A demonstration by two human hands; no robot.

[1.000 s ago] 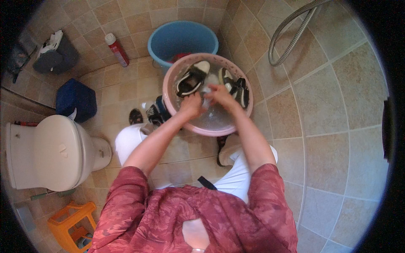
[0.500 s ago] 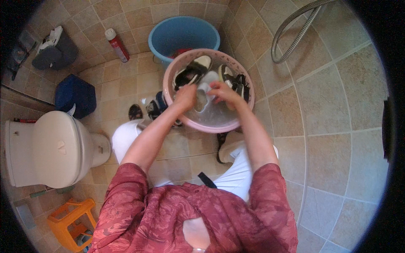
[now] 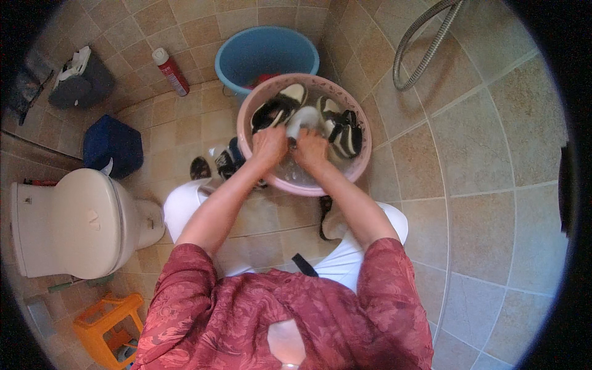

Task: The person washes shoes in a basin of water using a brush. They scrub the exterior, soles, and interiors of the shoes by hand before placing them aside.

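Both the left hand (image 3: pixel 269 145) and the right hand (image 3: pixel 310 150) are closing around a white shoe (image 3: pixel 300 121) at the middle of the pink basin (image 3: pixel 259 105), scrubbing it over the water, while darker shoes (image 3: pixel 343 126) along the basin's far and right edges are seemingly waiting.

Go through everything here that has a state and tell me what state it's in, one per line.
Pink basin: holds water and shoes.
White shoe: gripped by both hands over the basin.
Left hand: closed on the shoe.
Right hand: closed on the shoe.
Toilet: lid shut.
Red bottle: capped, upright.
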